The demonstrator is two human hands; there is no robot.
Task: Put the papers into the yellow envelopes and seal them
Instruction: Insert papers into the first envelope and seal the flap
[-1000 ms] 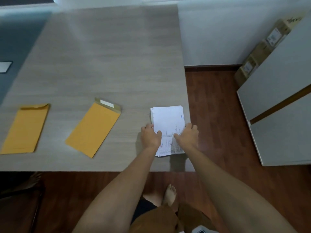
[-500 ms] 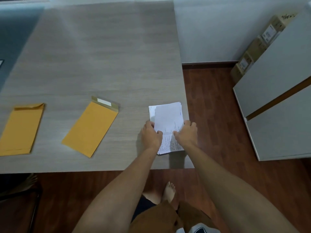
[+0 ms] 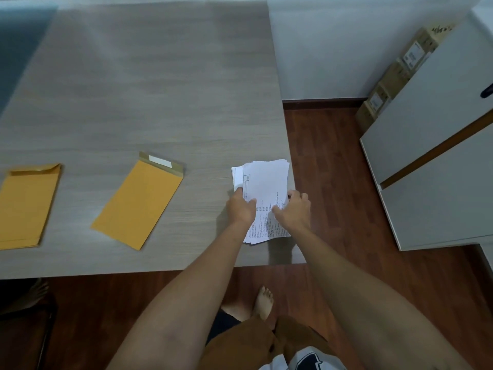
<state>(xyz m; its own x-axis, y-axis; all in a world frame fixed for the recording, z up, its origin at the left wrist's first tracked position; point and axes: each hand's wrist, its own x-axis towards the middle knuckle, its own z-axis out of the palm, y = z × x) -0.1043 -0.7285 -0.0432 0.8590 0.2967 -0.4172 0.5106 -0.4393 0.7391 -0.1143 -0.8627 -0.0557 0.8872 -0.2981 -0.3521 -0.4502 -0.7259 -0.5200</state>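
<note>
1. A loose stack of papers [image 3: 264,182] is sat at the near right corner of the table [image 3: 160,89], right up against the right edge. The sheets are slightly fanned, not squared up.
2. The stack is gripped from both sides: the left hand [image 3: 241,209] is pinched on its left edge, thumb on top, and the right hand [image 3: 294,212] is closed on its right edge, fingers curled over the sheets.
3. Handling, as a guess: light, floppy, and likely to slide apart sheet by sheet. A grip on both long edges near the near end looks sensible, so the far end can be fed in first.
4. The long axis of the papers runs away from the person, tilted a touch to the right. Printed text is seen at the near end.
5. Two yellow envelopes are laid out to the left, well apart from the stack. The middle envelope [image 3: 138,204] is angled, its open flap with the white strip pointed far-right. The left envelope [image 3: 26,206] is nearly straight, flap at the far end.
</note>
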